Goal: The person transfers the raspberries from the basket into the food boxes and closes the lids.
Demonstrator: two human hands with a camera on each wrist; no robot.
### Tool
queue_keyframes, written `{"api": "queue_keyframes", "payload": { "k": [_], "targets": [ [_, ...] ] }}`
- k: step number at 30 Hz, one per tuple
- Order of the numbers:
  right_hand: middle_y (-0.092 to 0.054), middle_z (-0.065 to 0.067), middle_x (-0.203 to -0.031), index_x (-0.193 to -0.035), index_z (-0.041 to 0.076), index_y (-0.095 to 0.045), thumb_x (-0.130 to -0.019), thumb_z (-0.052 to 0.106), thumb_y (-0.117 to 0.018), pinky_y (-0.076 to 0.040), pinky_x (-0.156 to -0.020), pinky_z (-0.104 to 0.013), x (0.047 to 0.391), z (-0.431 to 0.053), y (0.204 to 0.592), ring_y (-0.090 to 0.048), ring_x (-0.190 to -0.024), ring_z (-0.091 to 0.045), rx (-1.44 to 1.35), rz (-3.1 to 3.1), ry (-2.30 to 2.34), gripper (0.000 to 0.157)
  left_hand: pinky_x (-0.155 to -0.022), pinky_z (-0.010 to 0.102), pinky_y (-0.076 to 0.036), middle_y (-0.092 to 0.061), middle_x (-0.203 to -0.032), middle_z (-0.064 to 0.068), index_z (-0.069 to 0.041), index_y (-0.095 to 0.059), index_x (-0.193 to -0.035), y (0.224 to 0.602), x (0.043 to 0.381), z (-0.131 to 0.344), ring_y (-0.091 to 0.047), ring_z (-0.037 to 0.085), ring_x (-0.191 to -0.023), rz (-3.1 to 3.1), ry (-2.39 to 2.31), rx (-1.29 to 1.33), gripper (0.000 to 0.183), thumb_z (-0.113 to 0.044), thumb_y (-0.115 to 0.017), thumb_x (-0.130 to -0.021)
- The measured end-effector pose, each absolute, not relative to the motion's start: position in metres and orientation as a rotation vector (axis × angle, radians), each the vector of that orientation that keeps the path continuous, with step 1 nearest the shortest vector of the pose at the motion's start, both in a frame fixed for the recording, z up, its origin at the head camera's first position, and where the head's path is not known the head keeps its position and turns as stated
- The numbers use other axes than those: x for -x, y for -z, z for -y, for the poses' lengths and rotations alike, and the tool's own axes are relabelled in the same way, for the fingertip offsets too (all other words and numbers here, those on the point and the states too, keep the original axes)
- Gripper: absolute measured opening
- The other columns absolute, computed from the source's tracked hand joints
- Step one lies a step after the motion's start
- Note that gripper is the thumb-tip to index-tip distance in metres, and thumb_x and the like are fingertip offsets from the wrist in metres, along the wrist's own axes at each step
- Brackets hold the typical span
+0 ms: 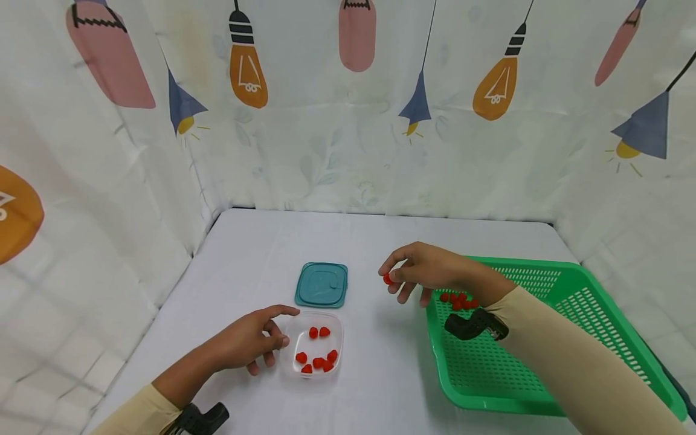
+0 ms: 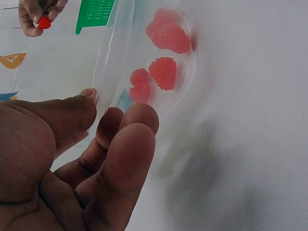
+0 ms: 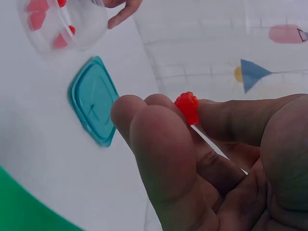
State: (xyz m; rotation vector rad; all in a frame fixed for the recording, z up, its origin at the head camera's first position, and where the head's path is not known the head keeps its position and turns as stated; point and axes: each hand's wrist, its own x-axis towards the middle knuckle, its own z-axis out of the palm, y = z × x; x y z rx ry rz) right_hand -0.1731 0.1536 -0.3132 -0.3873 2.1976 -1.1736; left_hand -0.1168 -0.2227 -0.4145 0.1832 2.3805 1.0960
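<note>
My right hand (image 1: 426, 266) pinches a small red raspberry (image 3: 187, 107) between thumb and fingers, raised left of a green basket (image 1: 505, 368). A group of raspberries (image 1: 459, 301) lies in that basket, partly behind the right wrist. My left hand (image 1: 252, 338) is at the left side of a clear plastic container (image 1: 341, 338), index fingertip and thumb at its rim. Its other fingers hang loosely beside the wall in the left wrist view. Several raspberries (image 1: 319, 362) are spread over the container's bottom.
A teal lid (image 1: 322, 284) lies flat on the white table (image 1: 261, 254), just beyond the container. The basket fills the table's right side. White curtains (image 1: 304, 151) printed with lamps and bulbs surround the table at the back and sides.
</note>
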Motion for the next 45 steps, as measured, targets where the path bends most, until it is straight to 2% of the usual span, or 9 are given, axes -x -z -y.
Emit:
{"api": "queue_keyframes", "payload": {
  "k": [14,25,32,37,45],
  "targets": [
    [-0.074,-0.011,-0.101,-0.118,0.018,-0.072,-0.103,0.014,-0.062,-0.061,-0.058,-0.044,0.171,-0.119,0.326,-0.075,-0.084,-0.028,0.405,-2.165,1.174,0.018,-0.047,0.038,-0.056,-0.063,-0.091,0.008,-0.025,-0.055,-0.143,0.415,0.118,0.223,-0.066,0.026,-0.063,-2.376,-1.107,-0.199,0.054,-0.015,-0.075,-0.095],
    [-0.074,-0.008,-0.094,-0.115,0.019,-0.072,-0.102,0.015,-0.064,-0.059,-0.054,-0.040,0.164,-0.086,0.338,-0.075,-0.080,-0.027,0.453,-2.131,1.134,0.015,-0.047,0.038,-0.056,-0.064,-0.092,0.007,-0.027,-0.055,-0.143,0.416,0.118,0.223,-0.067,0.026,-0.063,-2.372,-1.105,-0.178,0.054,-0.016,-0.075,-0.095],
    [-0.075,-0.012,-0.094,-0.111,0.019,-0.072,-0.102,0.015,-0.065,-0.058,-0.050,-0.036,0.159,-0.069,0.342,-0.075,-0.080,-0.030,0.505,-2.109,1.108,0.013,-0.048,0.038,-0.056,-0.064,-0.092,0.007,-0.024,-0.054,-0.144,0.415,0.118,0.223,-0.067,0.026,-0.064,-2.362,-1.115,-0.201,0.054,-0.015,-0.074,-0.095],
    [-0.075,-0.014,-0.093,-0.110,0.021,-0.074,-0.102,0.013,-0.063,-0.055,-0.047,-0.032,0.156,-0.061,0.342,-0.075,-0.082,-0.036,0.541,-2.089,1.084,0.015,-0.048,0.038,-0.056,-0.064,-0.092,0.007,-0.023,-0.053,-0.145,0.415,0.118,0.224,-0.067,0.027,-0.064,-2.360,-1.116,-0.210,0.054,-0.015,-0.074,-0.096],
    [-0.075,-0.010,-0.090,-0.112,0.022,-0.075,-0.102,0.014,-0.063,-0.054,-0.046,-0.031,0.156,-0.061,0.345,-0.076,-0.079,-0.031,0.538,-2.107,1.054,0.017,-0.048,0.039,-0.057,-0.065,-0.092,0.008,-0.023,-0.053,-0.145,0.414,0.118,0.224,-0.066,0.027,-0.064,-2.351,-1.124,-0.216,0.054,-0.015,-0.074,-0.096]
  ]
}}
